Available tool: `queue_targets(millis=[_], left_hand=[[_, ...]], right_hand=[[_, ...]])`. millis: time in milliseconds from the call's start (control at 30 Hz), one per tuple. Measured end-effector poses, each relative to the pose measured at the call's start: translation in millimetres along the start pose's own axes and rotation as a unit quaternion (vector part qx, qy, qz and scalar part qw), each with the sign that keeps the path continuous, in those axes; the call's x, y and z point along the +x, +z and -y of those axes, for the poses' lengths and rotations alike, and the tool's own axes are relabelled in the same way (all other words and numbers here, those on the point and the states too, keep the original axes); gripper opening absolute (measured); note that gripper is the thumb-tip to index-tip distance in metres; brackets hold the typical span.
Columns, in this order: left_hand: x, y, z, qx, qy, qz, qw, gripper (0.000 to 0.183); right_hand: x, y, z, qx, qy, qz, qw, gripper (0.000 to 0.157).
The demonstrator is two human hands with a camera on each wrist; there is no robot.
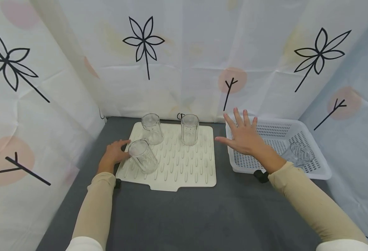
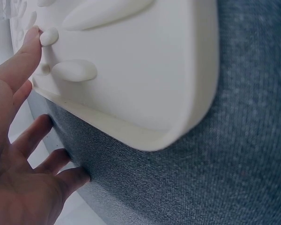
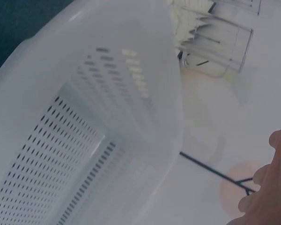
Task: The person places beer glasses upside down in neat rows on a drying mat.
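Three clear glasses stand upside down on a cream drying mat (image 1: 199,174) with raised ribs: a front-left glass (image 1: 144,157), a back-left glass (image 1: 152,129) and a back-right glass (image 1: 190,129). My left hand (image 1: 115,153) is at the mat's left edge, beside the front-left glass. In the left wrist view, its thumb (image 2: 23,58) touches the ribbed surface while the other fingers spread at the edge and over the dark cloth. My right hand (image 1: 245,137), fingers spread and holding nothing, hovers over the left part of a white perforated basket (image 1: 320,170).
Inside the basket's right side, another clear glass (image 1: 300,153) lies tilted. A dark grey cloth (image 1: 202,216) covers the table under the mat and basket. White patterned curtains (image 1: 196,45) close off the back and both sides.
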State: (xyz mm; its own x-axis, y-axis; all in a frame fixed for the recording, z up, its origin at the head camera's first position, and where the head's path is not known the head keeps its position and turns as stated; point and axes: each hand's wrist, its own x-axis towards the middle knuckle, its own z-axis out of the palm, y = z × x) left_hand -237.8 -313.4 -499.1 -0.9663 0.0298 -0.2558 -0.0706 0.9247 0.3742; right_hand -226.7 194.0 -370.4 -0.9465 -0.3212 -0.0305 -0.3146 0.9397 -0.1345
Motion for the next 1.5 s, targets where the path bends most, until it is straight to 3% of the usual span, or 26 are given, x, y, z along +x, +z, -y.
queue_targets(millis=[467, 967, 1500], left_hand=[[-6.9, -4.7, 1.3, -0.003, 0.007, -0.003, 1.0, 0.071], [-2.0, -3.7, 5.4, -0.006, 0.006, -0.009, 0.9999, 0.072], [-6.2, -2.5, -5.2, -0.013, 0.013, -0.004, 0.9998, 0.07]], right_hand=[[-18, -4.3, -43, 0.005, 0.049, 0.002, 0.999, 0.103], [-50, -16.5, -92, 0.012, 0.091, -0.013, 0.996, 0.107], [-87, -9.2, -141, 0.006, 0.126, -0.02, 0.992, 0.117]])
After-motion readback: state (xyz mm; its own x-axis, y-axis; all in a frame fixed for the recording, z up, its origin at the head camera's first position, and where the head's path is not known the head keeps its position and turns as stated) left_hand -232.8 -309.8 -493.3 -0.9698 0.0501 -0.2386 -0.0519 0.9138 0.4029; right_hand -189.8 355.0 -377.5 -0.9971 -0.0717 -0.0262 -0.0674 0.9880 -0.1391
